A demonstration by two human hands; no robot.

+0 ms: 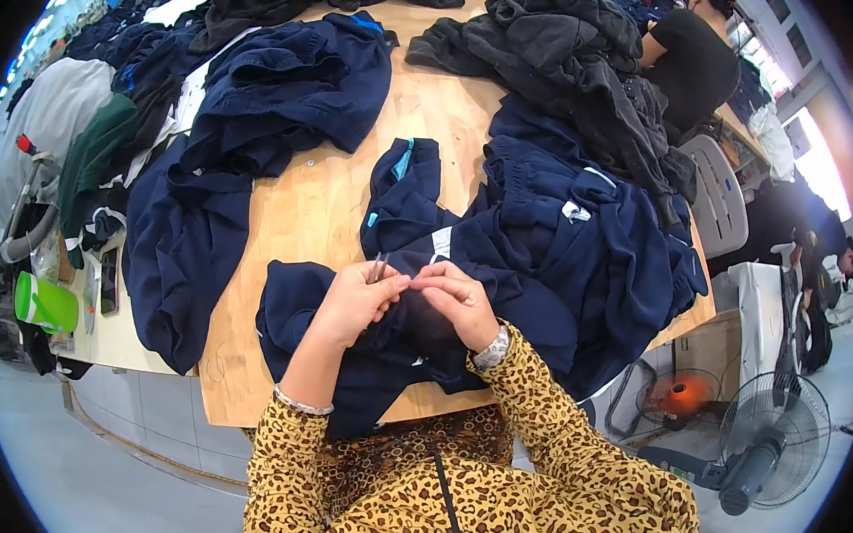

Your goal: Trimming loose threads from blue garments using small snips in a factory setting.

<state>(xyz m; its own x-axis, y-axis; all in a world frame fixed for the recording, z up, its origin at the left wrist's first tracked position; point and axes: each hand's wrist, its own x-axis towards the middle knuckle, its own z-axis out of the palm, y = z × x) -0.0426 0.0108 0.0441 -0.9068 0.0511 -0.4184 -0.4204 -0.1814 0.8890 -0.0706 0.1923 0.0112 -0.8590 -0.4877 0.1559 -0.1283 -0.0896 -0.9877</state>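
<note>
A navy garment (pixel 382 361) lies spread at the table's front edge, under both my hands. My left hand (pixel 354 301) is closed around small metal thread snips (pixel 379 267), with two slim pointed tips showing above the fingers. Its thumb and fingertip meet close to the fingertips of my right hand (pixel 458 303). The right fingers are pinched together, and whatever is between them is too small to make out. Just beyond the hands, a white label (pixel 442 241) shows on the navy cloth. A folded navy piece with light-blue lining (pixel 402 163) lies farther off.
Navy garments are heaped on the right (pixel 584 247) and left (pixel 281 91) of the wooden table (pixel 294 200). Dark grey garments (pixel 565 70) pile up at the far right. A standing fan (pixel 772 444) and a grey chair (pixel 719 196) are beyond the right edge. Another person (pixel 693 53) sits there.
</note>
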